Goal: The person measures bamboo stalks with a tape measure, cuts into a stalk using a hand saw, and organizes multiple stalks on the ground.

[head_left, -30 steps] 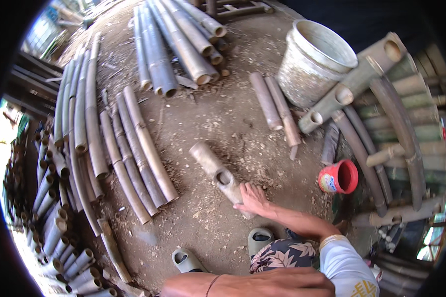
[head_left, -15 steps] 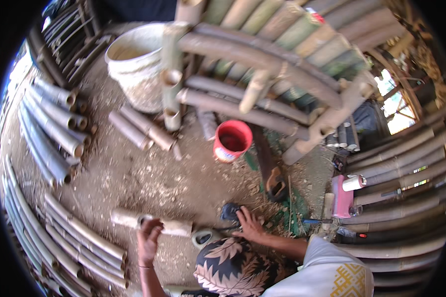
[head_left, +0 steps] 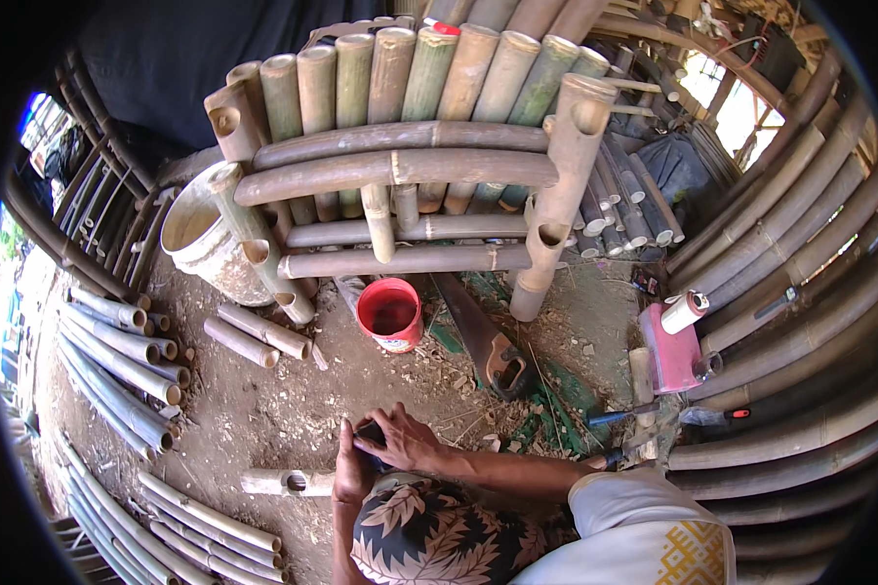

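Both hands meet at the lower middle, in front of my leaf-patterned clothing. My right hand (head_left: 407,441) curls its fingers over a small dark object (head_left: 369,435), whose kind I cannot make out. Against the near left side of that object my left hand (head_left: 353,470) is closed, thumb pointing up. Close by on the left, a short bamboo piece (head_left: 263,481) with a round hole cut in it lies on the ground, partly behind my left hand. A handsaw (head_left: 478,336) with a wooden handle lies beyond my right hand, beside a red bucket (head_left: 415,314).
A bamboo bench frame (head_left: 400,168) stands ahead, with a large whitish bucket (head_left: 215,244) at its left. Cut bamboo poles (head_left: 127,341) lie in groups on the left. On the right, a pink container (head_left: 669,349) and a blue-handled tool (head_left: 622,413) rest by bamboo slats (head_left: 790,429).
My left hand has moved right to meet my right hand. The right hand has moved left with the dark object, now off the ground. The view has shifted, showing more of the bench.
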Motion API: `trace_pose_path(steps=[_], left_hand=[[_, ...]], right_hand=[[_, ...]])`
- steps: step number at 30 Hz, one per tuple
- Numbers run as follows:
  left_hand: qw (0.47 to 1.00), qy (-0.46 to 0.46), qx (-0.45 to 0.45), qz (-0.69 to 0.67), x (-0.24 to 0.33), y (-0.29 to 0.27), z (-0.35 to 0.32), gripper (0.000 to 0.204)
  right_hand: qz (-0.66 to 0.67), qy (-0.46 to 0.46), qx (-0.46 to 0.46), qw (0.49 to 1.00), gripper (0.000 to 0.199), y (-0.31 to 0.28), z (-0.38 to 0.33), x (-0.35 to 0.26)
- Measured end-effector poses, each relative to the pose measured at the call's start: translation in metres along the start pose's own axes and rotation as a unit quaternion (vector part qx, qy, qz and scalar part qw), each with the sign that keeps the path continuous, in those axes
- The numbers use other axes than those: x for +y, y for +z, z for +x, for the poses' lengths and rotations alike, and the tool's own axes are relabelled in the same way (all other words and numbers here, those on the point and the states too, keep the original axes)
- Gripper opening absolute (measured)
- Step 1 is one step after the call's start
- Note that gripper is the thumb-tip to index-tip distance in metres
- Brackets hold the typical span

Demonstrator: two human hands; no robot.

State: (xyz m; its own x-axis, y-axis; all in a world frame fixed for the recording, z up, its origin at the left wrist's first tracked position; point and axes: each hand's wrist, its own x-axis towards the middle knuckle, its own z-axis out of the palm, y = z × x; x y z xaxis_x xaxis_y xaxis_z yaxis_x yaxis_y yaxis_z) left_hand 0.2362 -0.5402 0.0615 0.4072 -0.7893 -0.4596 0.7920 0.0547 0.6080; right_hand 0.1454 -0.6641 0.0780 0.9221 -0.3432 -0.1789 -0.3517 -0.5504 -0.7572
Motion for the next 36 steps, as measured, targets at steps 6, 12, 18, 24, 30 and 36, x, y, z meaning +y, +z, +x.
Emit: trace_pose_path(steps=[6, 12, 18, 24, 30, 36], left_hand=[[0.995, 0.015, 0.068, 0.075, 0.023, 0.068, 0.022, 0.079], [0.934, 0.162, -0.034, 0.315, 0.03, 0.149, 0.029, 0.061], [0.985, 0.032, -0.17, 0.007, 0.016, 0.192, 0.057, 0.033], [0.929, 0.0, -0.199, 0.313, 0.001, 0.258, 0.081, 0.047], [0.821, -0.088, -0.294, 0.481, 0.006, 0.32, 0.119, 0.056], [0.727, -0.018, -0.308, 0.614, 0.03, 0.371, 0.184, 0.039]], right_hand=[[0.232, -0.1, 0.025, 0.967, 0.064, -0.067, 0.009, 0.039], [0.017, -0.075, 0.308, 0.948, 0.086, -0.122, -0.033, 0.017], [-0.072, -0.145, 0.281, 0.946, 0.097, -0.185, -0.062, 0.023], [0.176, -0.124, 0.29, 0.932, 0.097, -0.206, -0.097, 0.093], [0.137, -0.116, 0.382, 0.907, 0.091, -0.215, -0.119, 0.13], [0.102, 0.002, 0.428, 0.898, 0.074, -0.199, -0.119, 0.203]])
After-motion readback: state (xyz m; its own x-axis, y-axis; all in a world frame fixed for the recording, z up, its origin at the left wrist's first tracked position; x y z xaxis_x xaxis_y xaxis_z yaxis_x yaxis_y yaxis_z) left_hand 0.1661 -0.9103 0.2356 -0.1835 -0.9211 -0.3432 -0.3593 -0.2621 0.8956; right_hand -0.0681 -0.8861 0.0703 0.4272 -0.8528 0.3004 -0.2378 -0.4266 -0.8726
